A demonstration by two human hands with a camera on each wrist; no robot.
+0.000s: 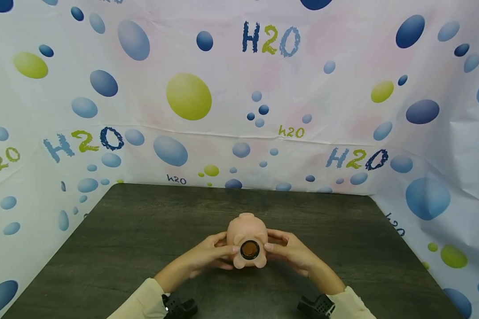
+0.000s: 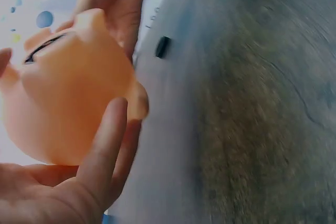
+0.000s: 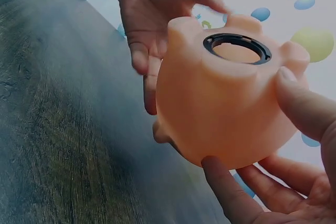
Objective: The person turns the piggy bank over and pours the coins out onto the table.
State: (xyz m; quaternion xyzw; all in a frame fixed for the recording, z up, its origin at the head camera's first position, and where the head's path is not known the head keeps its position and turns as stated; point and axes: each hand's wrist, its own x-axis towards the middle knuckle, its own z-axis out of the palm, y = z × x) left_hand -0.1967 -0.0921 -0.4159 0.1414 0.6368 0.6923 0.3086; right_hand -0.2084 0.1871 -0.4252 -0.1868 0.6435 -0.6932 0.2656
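A peach-coloured piggy bank (image 1: 245,229) is held between both hands above the front middle of the table. Its underside, with stubby feet, is turned toward the head camera. A black ring (image 3: 211,43) frames a round opening there, and the inside of the bank shows through it. My left hand (image 1: 208,253) grips the left side, thumb near the ring and the other fingers around the body. From the right side my right hand (image 1: 290,251) grips it the same way, its thumb beside a foot in the right wrist view.
The dark wood-grain table (image 1: 143,221) spreads around the hands. Behind it and at both sides hangs a white backdrop (image 1: 231,57) with blue and green dots and H2O lettering. Black bands with devices (image 1: 317,305) sit on both wrists.
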